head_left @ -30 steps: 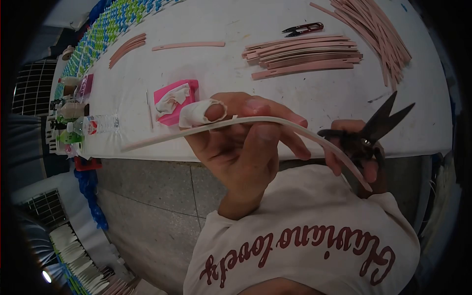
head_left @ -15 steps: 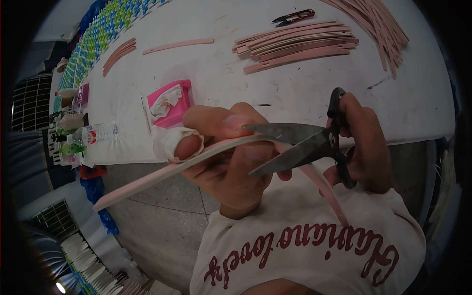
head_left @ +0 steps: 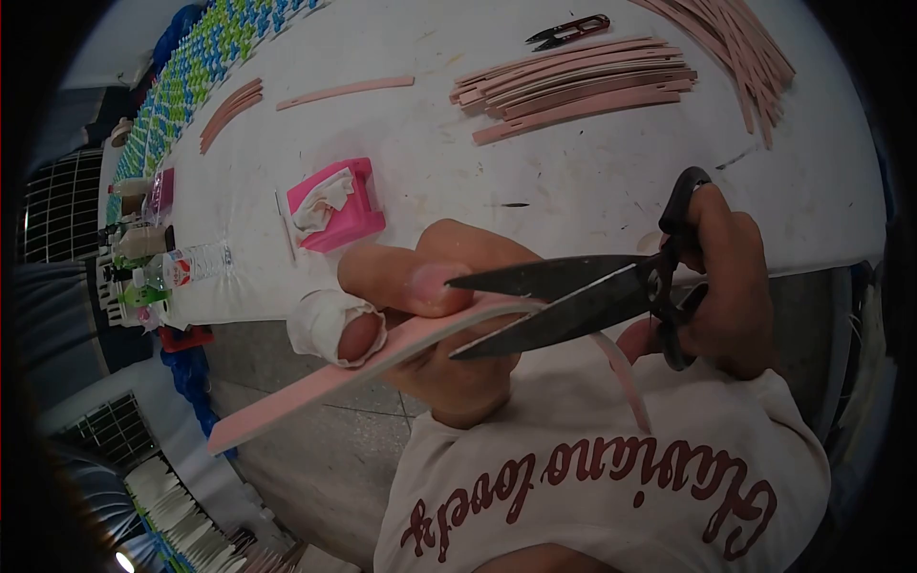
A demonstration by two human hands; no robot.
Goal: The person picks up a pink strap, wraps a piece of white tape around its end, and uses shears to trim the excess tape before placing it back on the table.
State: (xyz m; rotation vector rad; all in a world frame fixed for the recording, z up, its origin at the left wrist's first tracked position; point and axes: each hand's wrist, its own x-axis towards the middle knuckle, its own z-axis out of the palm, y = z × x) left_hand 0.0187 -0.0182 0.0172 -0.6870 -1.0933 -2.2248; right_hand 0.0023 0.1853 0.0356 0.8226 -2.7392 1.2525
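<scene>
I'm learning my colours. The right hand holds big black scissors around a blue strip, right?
Not quite: the strip is pink, not blue, as the head view shows. The right hand does hold big black scissors around it.

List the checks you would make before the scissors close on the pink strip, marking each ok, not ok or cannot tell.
1. Left hand pinches the pink strip firmly: ok.
2. Scissors open, with the strip between the blades: ok.
3. Right hand seated in the handles: ok.
4. Left fingertips clear of the blades: not ok, one lies right at the upper blade's tip.
5. Wrap on the thumb in place: ok.
6. Cut line marked on the strip: cannot tell.
</scene>
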